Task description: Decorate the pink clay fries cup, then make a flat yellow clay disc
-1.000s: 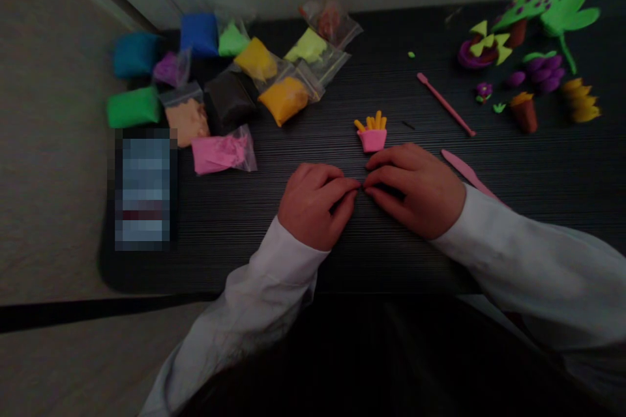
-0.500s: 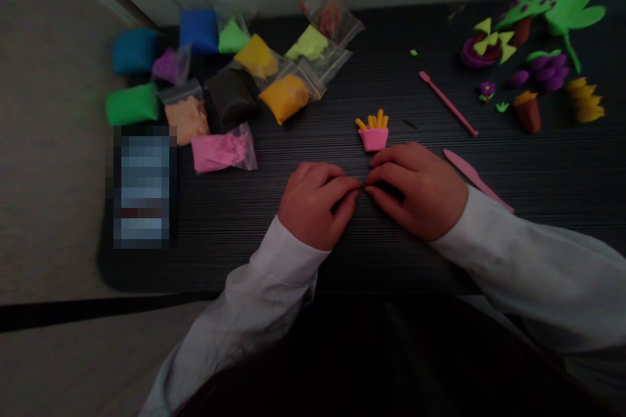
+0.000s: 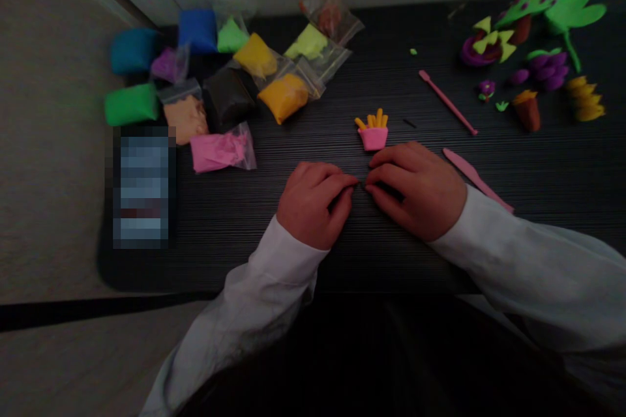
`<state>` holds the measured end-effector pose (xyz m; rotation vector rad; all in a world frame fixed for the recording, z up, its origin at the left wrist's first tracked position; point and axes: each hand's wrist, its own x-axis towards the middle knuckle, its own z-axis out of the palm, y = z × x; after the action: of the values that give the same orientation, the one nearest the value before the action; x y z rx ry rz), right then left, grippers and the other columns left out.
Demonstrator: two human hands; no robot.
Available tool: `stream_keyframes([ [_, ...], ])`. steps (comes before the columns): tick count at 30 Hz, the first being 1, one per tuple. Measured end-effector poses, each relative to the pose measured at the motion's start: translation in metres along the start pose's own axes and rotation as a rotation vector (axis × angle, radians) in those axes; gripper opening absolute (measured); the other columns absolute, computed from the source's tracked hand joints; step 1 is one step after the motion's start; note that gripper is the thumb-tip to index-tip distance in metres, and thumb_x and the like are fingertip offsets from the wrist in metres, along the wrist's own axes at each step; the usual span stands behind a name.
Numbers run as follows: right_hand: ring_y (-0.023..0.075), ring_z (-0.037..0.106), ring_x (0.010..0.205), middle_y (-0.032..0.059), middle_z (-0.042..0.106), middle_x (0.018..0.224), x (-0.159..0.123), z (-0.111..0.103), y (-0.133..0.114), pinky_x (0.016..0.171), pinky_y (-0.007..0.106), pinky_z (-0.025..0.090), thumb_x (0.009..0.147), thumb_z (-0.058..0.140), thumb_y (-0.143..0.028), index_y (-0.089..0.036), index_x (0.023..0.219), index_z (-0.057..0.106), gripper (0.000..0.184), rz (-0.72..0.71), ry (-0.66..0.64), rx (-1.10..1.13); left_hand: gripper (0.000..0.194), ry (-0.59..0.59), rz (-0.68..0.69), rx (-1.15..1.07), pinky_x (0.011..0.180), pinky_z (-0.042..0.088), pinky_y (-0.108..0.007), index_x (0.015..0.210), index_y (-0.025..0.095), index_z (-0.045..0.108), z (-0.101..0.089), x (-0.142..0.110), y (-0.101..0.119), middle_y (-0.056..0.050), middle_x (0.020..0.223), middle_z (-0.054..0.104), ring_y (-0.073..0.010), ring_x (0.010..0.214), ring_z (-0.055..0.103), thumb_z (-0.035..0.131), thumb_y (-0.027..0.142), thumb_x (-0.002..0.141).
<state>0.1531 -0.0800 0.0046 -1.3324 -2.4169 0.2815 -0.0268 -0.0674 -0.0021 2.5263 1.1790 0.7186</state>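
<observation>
My left hand rests low over the dark table, thumb and fingertips pinched together; whatever sits between them is too small and dark to name. Facing it across a narrow gap, my right hand has its thumb and index tips drawn together, also around something I cannot make out. Just beyond my right fingers lies a small clay box of fries, pink with orange-yellow sticks. A thin dark clay strip lies to its right. A pink clay knife lies beside my right wrist.
Bagged clay in several colours, including a pink bag and a black one, covers the back left. A blurred-out phone-like device lies at the left edge. A pink modelling stick and finished clay figures, such as purple grapes, lie right.
My left fingertips have drawn slightly left, widening the gap to my right hand. My right hand stays nearly still.
</observation>
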Motion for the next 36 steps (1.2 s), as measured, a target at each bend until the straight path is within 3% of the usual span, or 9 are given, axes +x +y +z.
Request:
stream_keyframes([
  [12,0.0227,0.047,0.088,0.0095,0.056,0.096,-0.0005,-0.0016,-0.0042,0.074,0.036,0.036,0.076,0.047,-0.029,-0.015,0.089,0.059,0.023,0.023,-0.002,0.023,0.011,0.01,-0.035,-0.021,0.075,0.042,-0.031,0.077,0.016,0.061,-0.0006,0.0001,0.0019,-0.003,0.08,0.059,-0.0152,0.08,0.052,0.054,0.021,0.07],
  [17,0.023,0.046,0.088,0.0087,0.056,0.097,0.0028,0.0002,-0.0075,0.073,0.037,0.035,0.076,0.047,-0.028,-0.018,0.096,0.058,0.025,0.054,-0.01,-0.007,0.011,0.011,-0.009,-0.023,0.075,0.042,-0.031,0.078,0.017,0.061,0.0004,0.0002,-0.0005,-0.003,0.08,0.059,-0.0148,0.08,0.052,0.052,0.02,0.071],
  [28,0.0211,0.047,0.085,0.007,0.057,0.095,0.0028,0.0028,-0.0076,0.072,0.036,0.036,0.079,0.043,-0.026,-0.019,0.091,0.06,0.022,0.063,-0.004,-0.029,0.015,-0.011,-0.028,-0.044,0.076,0.041,-0.032,0.082,0.016,0.06,-0.0017,0.0005,0.0015,-0.004,0.083,0.059,-0.0155,0.081,0.05,0.053,0.023,0.071],
  [36,0.0204,0.049,0.086,0.0088,0.057,0.096,-0.0007,-0.0006,-0.0011,0.072,0.034,0.04,0.077,0.047,-0.026,-0.016,0.093,0.06,0.023,0.032,0.012,0.049,0.015,-0.011,-0.04,-0.03,0.075,0.041,-0.032,0.082,0.018,0.062,-0.0002,0.0001,-0.0007,-0.003,0.081,0.059,-0.0156,0.08,0.05,0.054,0.025,0.072],
])
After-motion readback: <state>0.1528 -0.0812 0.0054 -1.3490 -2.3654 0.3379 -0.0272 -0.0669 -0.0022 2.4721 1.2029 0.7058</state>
